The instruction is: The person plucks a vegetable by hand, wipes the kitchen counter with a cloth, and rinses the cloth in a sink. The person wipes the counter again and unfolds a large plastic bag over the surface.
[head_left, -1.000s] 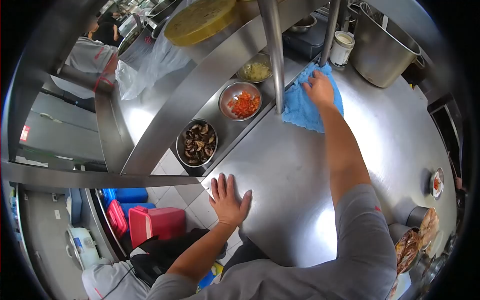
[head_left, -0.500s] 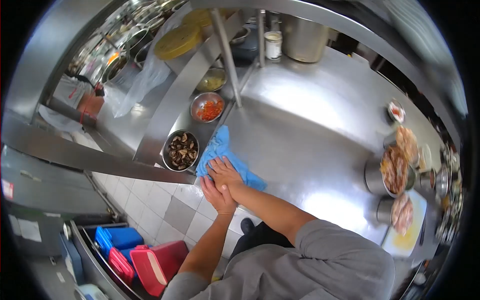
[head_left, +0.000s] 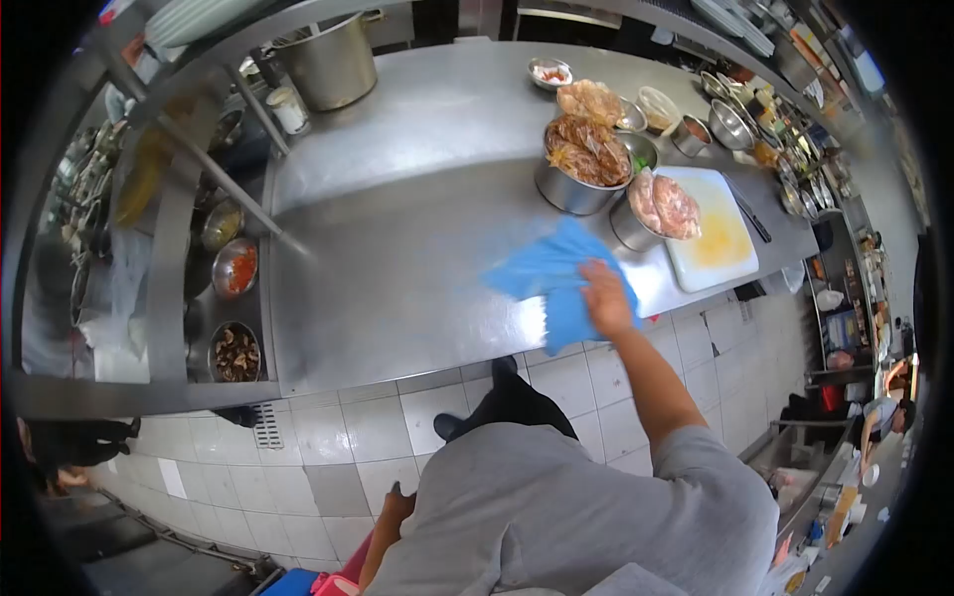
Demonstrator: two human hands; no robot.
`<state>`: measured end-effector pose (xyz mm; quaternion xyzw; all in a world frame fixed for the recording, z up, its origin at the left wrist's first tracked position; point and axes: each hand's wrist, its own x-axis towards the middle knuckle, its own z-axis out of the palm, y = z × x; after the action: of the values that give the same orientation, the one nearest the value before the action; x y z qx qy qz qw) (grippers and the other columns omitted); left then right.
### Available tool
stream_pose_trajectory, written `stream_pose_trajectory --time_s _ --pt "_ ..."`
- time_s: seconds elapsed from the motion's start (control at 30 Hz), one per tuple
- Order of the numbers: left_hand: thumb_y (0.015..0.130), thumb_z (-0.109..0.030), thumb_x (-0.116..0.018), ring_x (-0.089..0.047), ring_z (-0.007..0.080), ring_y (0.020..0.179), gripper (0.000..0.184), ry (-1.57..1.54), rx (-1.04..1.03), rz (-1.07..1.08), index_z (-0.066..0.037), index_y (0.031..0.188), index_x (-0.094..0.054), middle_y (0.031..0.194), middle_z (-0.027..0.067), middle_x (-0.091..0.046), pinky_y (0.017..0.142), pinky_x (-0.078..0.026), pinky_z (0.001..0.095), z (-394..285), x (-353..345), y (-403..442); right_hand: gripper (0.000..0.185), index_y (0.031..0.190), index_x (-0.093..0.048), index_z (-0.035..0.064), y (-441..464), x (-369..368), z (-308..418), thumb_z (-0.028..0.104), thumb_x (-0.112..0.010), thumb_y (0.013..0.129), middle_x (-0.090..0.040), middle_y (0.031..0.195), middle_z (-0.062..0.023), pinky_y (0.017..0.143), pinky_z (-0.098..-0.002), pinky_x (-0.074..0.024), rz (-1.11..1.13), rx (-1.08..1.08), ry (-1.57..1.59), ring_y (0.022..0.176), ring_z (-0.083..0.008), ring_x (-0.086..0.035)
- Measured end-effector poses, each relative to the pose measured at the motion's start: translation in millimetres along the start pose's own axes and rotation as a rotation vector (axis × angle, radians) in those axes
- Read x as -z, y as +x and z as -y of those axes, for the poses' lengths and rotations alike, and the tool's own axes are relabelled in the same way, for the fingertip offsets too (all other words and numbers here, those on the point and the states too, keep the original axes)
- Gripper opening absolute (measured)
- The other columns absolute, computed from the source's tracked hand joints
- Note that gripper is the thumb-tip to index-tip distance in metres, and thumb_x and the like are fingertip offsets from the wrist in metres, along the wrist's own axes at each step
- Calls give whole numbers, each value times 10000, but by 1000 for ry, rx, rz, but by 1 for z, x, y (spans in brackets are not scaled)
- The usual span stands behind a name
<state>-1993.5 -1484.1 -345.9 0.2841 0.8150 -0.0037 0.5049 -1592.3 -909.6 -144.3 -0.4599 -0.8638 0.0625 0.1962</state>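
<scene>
My right hand [head_left: 604,301] presses down on a blue cloth [head_left: 564,280], its fingers close together and blurred. The cloth lies spread on the steel table [head_left: 397,258] near the front edge, its left part smeared by motion. Low beside my body hangs my left hand [head_left: 399,500], off the table, its fingers too hidden to read. Just beyond the cloth stand a metal pot of brown bagged food [head_left: 586,149] and a smaller pot with bagged pale meat [head_left: 664,204]. To their right lies a white cutting board [head_left: 711,233] with yellow stains.
A black-handled knife [head_left: 750,214] lies right of the board. Bowls of mushrooms [head_left: 237,356], red pieces [head_left: 236,268] and pale pieces [head_left: 222,224] stand at the left, behind a steel post [head_left: 224,184]. A tall pot [head_left: 333,68] stands at the back left. People are partly visible at both sides.
The view has swung right. My right hand has carried the cloth from the left corner by the bowls to near the pots. My left hand has left my right hand and dropped beside my body.
</scene>
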Motion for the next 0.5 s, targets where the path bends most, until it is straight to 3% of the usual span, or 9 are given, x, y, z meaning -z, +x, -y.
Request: stream_pose_trajectory --time_s 0.03,0.1,0.2,0.23,0.3,0.33,0.4,0.43,0.5 --pt "904 -492 -707 -501 462 1367 906 -16 4 -23 64 1533 -365 1393 339 -570 1151 -426 446 16 4 9 425 1429 -582 119 -10 12 -34 286 -512 1044 -496 1536 -172 1217 -495 -293 -43 -97 15 1456 -372 -410" --pt "912 -519 -678 -542 409 1348 844 182 -193 221 44 1496 -445 1448 292 -548 1133 -451 427 24 15 17 388 1363 -628 80 -31 28 -90 134 -600 980 -554 1477 -193 1186 -468 -353 -165 -116 -29 1389 -385 -488" --pt "903 -537 -681 -521 404 1366 829 72 -114 -59 26 1477 -483 1455 274 -549 1157 -423 433 -17 52 4 373 1326 -626 49 -40 29 -139 119 -576 963 -570 1406 -273 1131 -513 -408 -147 -267 -129 1316 -442 -527" --pt "898 -547 -682 -511 401 1376 821 38 -81 -170 18 1467 -502 1459 265 -549 1169 -409 435 -36 74 1 330 1269 -636 34 -30 46 -130 110 -531 965 -605 1327 -287 1075 -534 -443 6 -389 -207 1262 -456 -556" --pt "933 -541 -650 -526 392 1357 748 -8 -101 -319 -25 1460 -527 1424 243 -588 1148 -419 448 -79 112 -14 305 1174 -651 7 -23 19 -176 95 -561 896 -668 1149 -278 1012 -535 -473 -261 -559 21 1124 -444 -626" --pt "919 -539 -666 -519 397 1363 772 -24 -199 -336 -13 1465 -517 1438 255 -570 1152 -415 445 -101 134 -20 327 1201 -647 -11 -4 38 -164 121 -560 914 -664 1169 -299 1017 -513 -476 -147 -793 -106 1148 -449 -621" --pt "908 -530 -683 -520 402 1360 788 -11 -338 -368 -4 1468 -511 1451 267 -554 1150 -414 439 -149 174 -39 366 1243 -642 -27 12 57 -171 178 -560 952 -666 1195 -304 1026 -475 -479 -366 -824 151 1169 -450 -622" --pt "910 -525 -683 -528 402 1351 779 9 -378 -384 -6 1466 -514 1449 267 -556 1145 -417 436 -171 197 -53 366 1243 -642 -27 17 55 -173 178 -560 952 -666 1195 -304 1026 -475 -479 -367 -791 168 1169 -450 -622" --pt "930 -507 -676 -540 397 1339 736 -46 -481 -398 -23 1463 -525 1447 257 -560 1139 -419 426 -216 246 -92 535 1439 -548 46 26 40 -193 285 -607 964 -561 1405 -306 1088 -516 -436 -813 -804 261 1327 -447 -529"
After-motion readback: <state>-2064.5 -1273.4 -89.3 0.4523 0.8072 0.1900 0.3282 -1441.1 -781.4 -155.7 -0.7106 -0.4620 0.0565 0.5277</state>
